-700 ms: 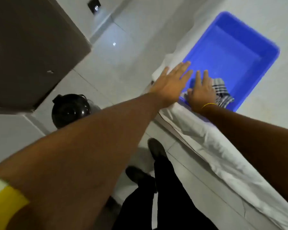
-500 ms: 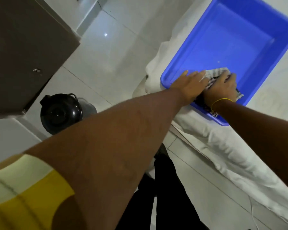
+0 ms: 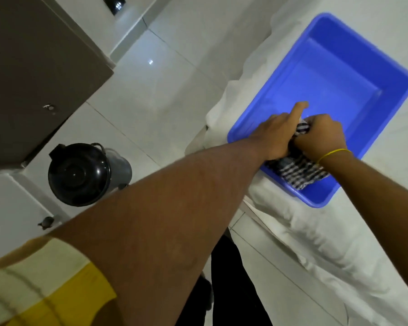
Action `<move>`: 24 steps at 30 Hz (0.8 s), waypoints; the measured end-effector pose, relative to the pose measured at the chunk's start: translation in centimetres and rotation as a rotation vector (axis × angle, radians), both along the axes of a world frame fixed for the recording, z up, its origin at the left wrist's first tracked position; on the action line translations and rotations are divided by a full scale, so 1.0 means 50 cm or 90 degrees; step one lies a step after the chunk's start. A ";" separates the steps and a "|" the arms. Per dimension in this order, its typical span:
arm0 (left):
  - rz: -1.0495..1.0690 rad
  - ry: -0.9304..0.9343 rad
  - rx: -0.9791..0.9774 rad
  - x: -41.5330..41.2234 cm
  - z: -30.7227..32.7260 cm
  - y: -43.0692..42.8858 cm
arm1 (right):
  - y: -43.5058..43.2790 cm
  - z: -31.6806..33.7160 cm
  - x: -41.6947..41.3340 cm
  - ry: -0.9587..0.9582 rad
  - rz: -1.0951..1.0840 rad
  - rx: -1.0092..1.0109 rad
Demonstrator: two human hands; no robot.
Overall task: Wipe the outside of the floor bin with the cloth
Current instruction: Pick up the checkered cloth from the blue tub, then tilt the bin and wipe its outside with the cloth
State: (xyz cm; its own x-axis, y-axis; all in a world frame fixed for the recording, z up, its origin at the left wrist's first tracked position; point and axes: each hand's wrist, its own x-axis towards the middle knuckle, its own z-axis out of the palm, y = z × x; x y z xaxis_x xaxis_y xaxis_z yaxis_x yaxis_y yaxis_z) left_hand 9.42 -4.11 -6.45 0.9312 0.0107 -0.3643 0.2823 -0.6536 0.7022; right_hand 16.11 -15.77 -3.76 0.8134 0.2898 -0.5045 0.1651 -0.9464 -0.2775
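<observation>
Two hands work inside one blue tub (image 3: 368,55), which lies on the white bed (image 3: 339,243) close to its edge nearest the floor. The left hand (image 3: 277,135) and the right hand (image 3: 322,137) are both clenched on one checked cloth (image 3: 297,171), black and white, and they touch each other over it. The cloth is bunched between the hands, and its loose part spreads on the tub bottom at the tub's near corner. One thin yellow band (image 3: 335,152) goes around the right wrist.

One floor bin (image 3: 80,174) stands on the white tiled floor (image 3: 165,90), well apart from the bed and from the cloth, beside one brown cabinet (image 3: 38,67). Its black round lid is shut and its grey body shows below. No hand touches the bin.
</observation>
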 end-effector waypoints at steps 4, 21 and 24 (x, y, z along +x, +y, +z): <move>0.141 -0.042 -0.036 -0.012 0.068 0.104 | 0.101 0.113 0.007 -0.033 0.138 0.096; 0.392 -0.109 0.166 -0.605 0.123 0.716 | 0.746 0.027 -0.391 0.259 0.418 0.387; 0.393 -0.104 0.176 -0.739 -0.031 0.770 | 0.813 -0.156 -0.519 0.312 0.347 0.425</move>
